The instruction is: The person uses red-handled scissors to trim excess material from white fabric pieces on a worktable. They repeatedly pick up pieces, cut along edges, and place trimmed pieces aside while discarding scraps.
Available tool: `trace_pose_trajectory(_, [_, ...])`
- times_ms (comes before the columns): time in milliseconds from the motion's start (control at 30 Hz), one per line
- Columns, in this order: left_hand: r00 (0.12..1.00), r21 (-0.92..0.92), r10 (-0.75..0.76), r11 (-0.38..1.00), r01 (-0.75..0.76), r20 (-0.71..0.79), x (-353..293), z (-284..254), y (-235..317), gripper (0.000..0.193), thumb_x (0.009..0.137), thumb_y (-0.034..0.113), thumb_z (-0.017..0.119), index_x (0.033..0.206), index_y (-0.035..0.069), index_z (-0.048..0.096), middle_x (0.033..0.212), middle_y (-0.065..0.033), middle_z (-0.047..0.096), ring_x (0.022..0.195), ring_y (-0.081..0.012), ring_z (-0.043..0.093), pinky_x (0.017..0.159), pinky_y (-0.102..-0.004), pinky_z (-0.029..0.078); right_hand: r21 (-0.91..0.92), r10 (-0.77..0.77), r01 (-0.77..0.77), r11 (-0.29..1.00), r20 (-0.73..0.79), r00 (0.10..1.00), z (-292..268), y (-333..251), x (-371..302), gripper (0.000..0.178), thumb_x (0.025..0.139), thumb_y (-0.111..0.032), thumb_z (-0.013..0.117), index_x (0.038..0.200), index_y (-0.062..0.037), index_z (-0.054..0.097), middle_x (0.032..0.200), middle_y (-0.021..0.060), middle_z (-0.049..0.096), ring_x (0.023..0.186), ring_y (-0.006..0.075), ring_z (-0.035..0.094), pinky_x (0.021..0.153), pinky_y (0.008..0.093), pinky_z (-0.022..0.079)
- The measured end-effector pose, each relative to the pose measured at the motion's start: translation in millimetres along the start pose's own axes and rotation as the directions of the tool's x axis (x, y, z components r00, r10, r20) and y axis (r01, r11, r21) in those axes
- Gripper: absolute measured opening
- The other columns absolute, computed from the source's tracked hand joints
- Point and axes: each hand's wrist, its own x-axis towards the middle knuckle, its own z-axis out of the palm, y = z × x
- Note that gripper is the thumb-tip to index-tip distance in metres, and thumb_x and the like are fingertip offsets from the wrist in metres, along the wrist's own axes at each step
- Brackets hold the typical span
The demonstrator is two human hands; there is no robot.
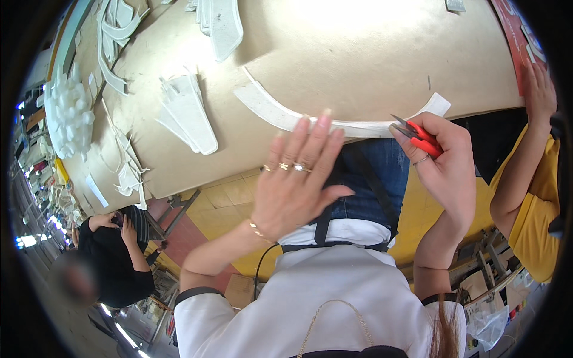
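Observation:
A long, curved white fabric piece [262, 106] lies along the table's near edge, with a narrow tail sticking up at its left end. My left hand [295, 173] is open above its middle, palm down and fingers stretched, the fingertips overlapping the strip in view. Whether they touch it is unclear. In my right hand [450, 161] is a pair of red-handled thread snips [425, 140], blades pointing left over the strip's right part. The right thumb and blades are close to the fabric; part of the handle is hidden by my fingers.
White panels [190, 113] lie fanned out on the tan table [358, 77], left of the strip. More white pieces [224, 27] and curved strips [116, 30] lie farther off. A co-worker's arm [519, 161] is at the right; a person in black [125, 256] is at lower left.

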Motion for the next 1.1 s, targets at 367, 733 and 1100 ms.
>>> trace_pose_trajectory(367, [0.979,-0.129,-0.186,0.976,0.175,-0.079,5,28,26,0.075,0.088,0.055,0.057,0.144,0.007,0.046,0.153,-0.013,0.041,0.143,-0.0306,0.036,0.118,-0.0438,0.023,-0.066,-0.095,0.092,0.994,-0.037,0.995,-4,16,4,0.017,0.081,-0.009,0.073,0.081,0.0031,0.062,0.06,0.0067,0.048,0.056,0.0134,0.041,0.055,0.0263,0.035])
trace_pose_trajectory(733, [0.979,-0.066,-0.185,0.981,0.18,-0.084,8,27,34,0.075,0.089,0.053,0.061,0.146,0.008,0.045,0.155,-0.02,0.035,0.145,-0.0383,0.029,0.117,-0.0509,0.019,-0.113,-0.091,0.086,0.99,-0.041,0.995,-5,27,5,0.02,0.08,-0.012,0.074,0.079,0.0027,0.061,0.06,0.0064,0.047,0.056,0.0144,0.041,0.054,0.0269,0.034])
trace_pose_trajectory(1100, [0.95,0.038,-0.242,0.966,0.254,-0.195,26,40,59,0.079,0.075,0.065,0.063,0.144,0.033,0.045,0.15,-0.0312,0.035,0.136,-0.0556,0.032,0.111,-0.0662,0.021,-0.159,0.003,-0.013,0.987,-0.062,0.998,-5,21,5,0.017,0.073,-0.016,0.071,0.081,-0.0018,0.066,0.061,0.0111,0.054,0.056,0.0268,0.054,0.057,0.0344,0.042])
